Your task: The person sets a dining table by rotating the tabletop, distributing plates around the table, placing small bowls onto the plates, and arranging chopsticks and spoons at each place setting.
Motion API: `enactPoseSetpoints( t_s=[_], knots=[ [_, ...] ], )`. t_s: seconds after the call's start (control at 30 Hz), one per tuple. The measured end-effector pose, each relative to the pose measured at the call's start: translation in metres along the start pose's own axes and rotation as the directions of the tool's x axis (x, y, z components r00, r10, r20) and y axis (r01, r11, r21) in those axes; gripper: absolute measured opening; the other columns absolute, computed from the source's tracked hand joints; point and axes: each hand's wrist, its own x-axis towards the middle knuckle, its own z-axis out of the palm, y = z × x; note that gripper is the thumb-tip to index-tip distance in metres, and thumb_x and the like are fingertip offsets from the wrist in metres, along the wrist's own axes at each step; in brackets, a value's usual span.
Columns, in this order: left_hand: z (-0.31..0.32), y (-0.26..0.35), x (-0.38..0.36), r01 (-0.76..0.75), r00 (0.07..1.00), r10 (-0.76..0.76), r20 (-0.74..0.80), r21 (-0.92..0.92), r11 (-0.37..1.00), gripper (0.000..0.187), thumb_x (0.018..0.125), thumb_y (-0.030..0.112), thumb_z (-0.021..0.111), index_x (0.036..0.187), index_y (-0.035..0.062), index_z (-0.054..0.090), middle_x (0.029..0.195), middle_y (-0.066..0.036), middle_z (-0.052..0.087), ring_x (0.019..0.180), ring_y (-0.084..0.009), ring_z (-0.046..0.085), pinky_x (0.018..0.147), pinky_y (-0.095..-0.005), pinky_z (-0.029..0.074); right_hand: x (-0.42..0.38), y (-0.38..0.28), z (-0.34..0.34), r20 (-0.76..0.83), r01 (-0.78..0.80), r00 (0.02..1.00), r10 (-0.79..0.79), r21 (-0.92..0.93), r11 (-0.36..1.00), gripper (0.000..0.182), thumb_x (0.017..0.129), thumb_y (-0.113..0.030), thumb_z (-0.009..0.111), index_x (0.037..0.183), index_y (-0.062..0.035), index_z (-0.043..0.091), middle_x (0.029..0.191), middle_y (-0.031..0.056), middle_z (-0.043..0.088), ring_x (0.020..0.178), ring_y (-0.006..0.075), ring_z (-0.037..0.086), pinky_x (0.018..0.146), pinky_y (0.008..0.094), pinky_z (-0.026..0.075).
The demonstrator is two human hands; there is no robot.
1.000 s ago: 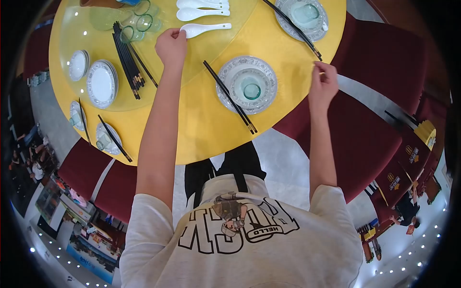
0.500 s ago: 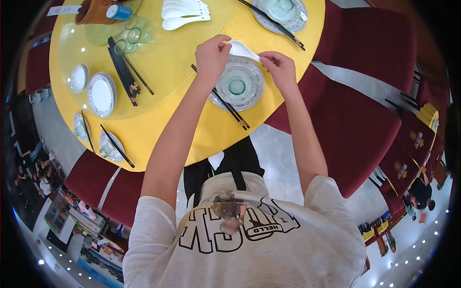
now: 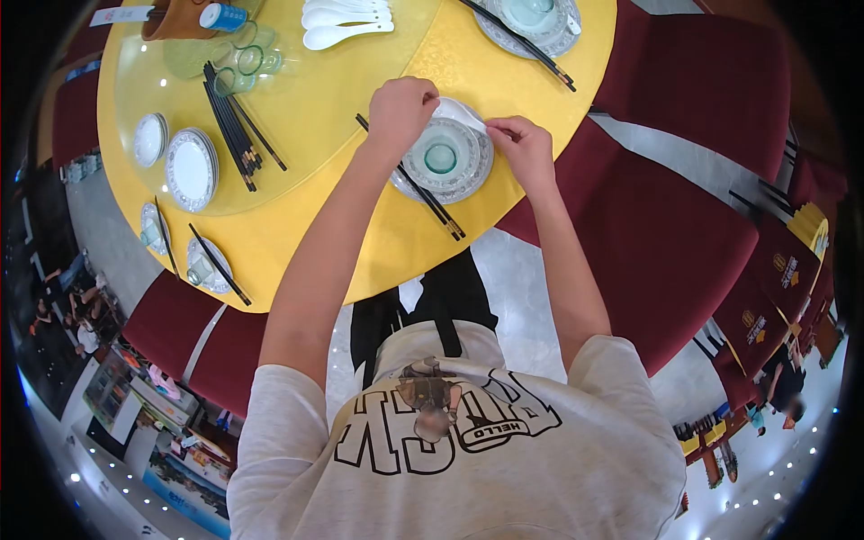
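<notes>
A white spoon (image 3: 462, 112) lies across the far edge of a patterned plate (image 3: 469, 185), held between both hands. My left hand (image 3: 405, 108) pinches its left end, and my right hand (image 3: 522, 148) has its fingertips closed on the right end. On that plate sits a bowl with a greenish glass (image 3: 440, 158) in the middle. A pair of black chopsticks (image 3: 427, 196) rests slanted on the plate's left side, close under my left wrist.
More white spoons (image 3: 346, 30), bundled black chopsticks (image 3: 227, 126), stacked plates (image 3: 191, 170) and glasses (image 3: 250, 61) stand on the yellow table (image 3: 306, 243). Another place setting (image 3: 531, 22) is at the back right. Dark red chairs (image 3: 643, 234) stand close on the right.
Both hands have lowered the spoon slightly toward the plate, and it now overlaps the plate's far edge. The left hand has shifted a little to the right.
</notes>
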Motion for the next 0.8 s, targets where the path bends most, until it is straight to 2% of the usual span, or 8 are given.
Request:
enactPoseSetpoints(
  t_s=[0.1,0.3,0.5,0.6,0.67,0.73,0.77,0.8],
  knots=[
    [0.0,0.001,-0.001,0.052,0.998,-0.051,0.035,-0.017,0.999,0.012,0.075,0.016,0.067,0.081,0.007,0.069,0.077,-0.01,0.065,0.07,-0.0253,0.063,0.065,-0.0357,0.049,0.0,-0.009,-0.003,0.021,0.067,0.998,-0.064,-0.135,0.989,0.014,0.076,-0.007,0.068,0.089,-0.0033,0.069,0.081,0.0092,0.065,0.07,0.0171,0.062,0.063,0.0266,0.048],
    [0.002,-0.002,-0.011,0.065,0.997,-0.067,0.033,0.048,0.997,0.012,0.076,0.017,0.065,0.082,0.0073,0.069,0.081,-0.01,0.066,0.074,-0.027,0.062,0.067,-0.0371,0.049,-0.007,-0.028,0.002,0.026,0.059,0.998,-0.054,-0.26,0.964,0.01,0.075,-0.007,0.069,0.084,-0.0042,0.069,0.08,0.008,0.064,0.071,0.0202,0.062,0.065,0.0289,0.048],
    [-0.006,-0.011,-0.016,0.065,0.997,-0.066,0.029,0.039,0.997,0.014,0.077,0.02,0.064,0.082,0.0073,0.069,0.082,-0.01,0.066,0.074,-0.0285,0.062,0.068,-0.0379,0.049,-0.005,-0.02,0.007,0.046,0.153,0.988,-0.146,-0.311,0.938,0.01,0.074,-0.009,0.068,0.083,-0.0043,0.068,0.08,0.0082,0.063,0.076,0.0231,0.061,0.068,0.0328,0.048],
    [-0.017,-0.028,-0.014,0.128,0.986,-0.131,-0.099,-0.045,0.991,0.015,0.078,0.02,0.063,0.082,0.0071,0.069,0.081,-0.01,0.066,0.072,-0.0266,0.063,0.067,-0.0363,0.049,0.003,-0.028,0.003,-0.013,0.23,0.967,-0.256,-0.397,0.889,0.009,0.076,-0.01,0.067,0.083,-0.0048,0.068,0.081,0.009,0.063,0.076,0.0238,0.061,0.068,0.0333,0.048],
    [-0.028,-0.052,-0.006,0.33,0.845,-0.403,-0.352,-0.25,0.91,0.016,0.08,0.02,0.062,0.085,0.0062,0.068,0.078,-0.01,0.066,0.07,-0.0235,0.064,0.066,-0.0336,0.049,0.017,-0.037,0.004,-0.034,0.209,0.97,-0.239,-0.38,0.901,0.009,0.077,-0.011,0.066,0.083,-0.0046,0.067,0.081,0.0096,0.063,0.075,0.0239,0.062,0.068,0.0333,0.048],
    [-0.041,-0.075,0.004,0.34,0.752,-0.479,-0.453,-0.357,0.87,0.02,0.08,0.019,0.06,0.092,0.0054,0.066,0.082,-0.01,0.066,0.077,-0.0258,0.064,0.07,-0.0372,0.049,0.039,-0.05,0.011,-0.06,0.21,0.967,-0.246,-0.351,0.912,0.01,0.079,-0.013,0.064,0.082,-0.0037,0.066,0.081,0.0108,0.063,0.075,0.0239,0.062,0.068,0.0335,0.048],
    [-0.044,-0.087,0.011,0.347,0.746,-0.487,-0.455,-0.359,0.866,0.02,0.08,0.019,0.06,0.092,0.0054,0.066,0.082,-0.01,0.066,0.077,-0.0258,0.064,0.07,-0.0372,0.049,0.053,-0.059,0.019,-0.056,0.226,0.964,-0.258,-0.329,0.917,0.012,0.079,-0.013,0.064,0.084,-0.0032,0.066,0.082,0.0112,0.063,0.077,0.024,0.062,0.068,0.0336,0.048],
    [-0.045,-0.101,0.019,0.348,0.695,-0.466,-0.547,-0.311,0.884,0.023,0.079,0.021,0.061,0.095,0.0044,0.066,0.082,-0.009,0.067,0.078,-0.0254,0.064,0.072,-0.0372,0.049,0.067,-0.065,0.029,-0.053,0.242,0.961,-0.27,-0.305,0.921,0.013,0.079,-0.014,0.063,0.086,-0.0028,0.066,0.083,0.0116,0.064,0.078,0.0241,0.063,0.069,0.0337,0.048]
  ],
)
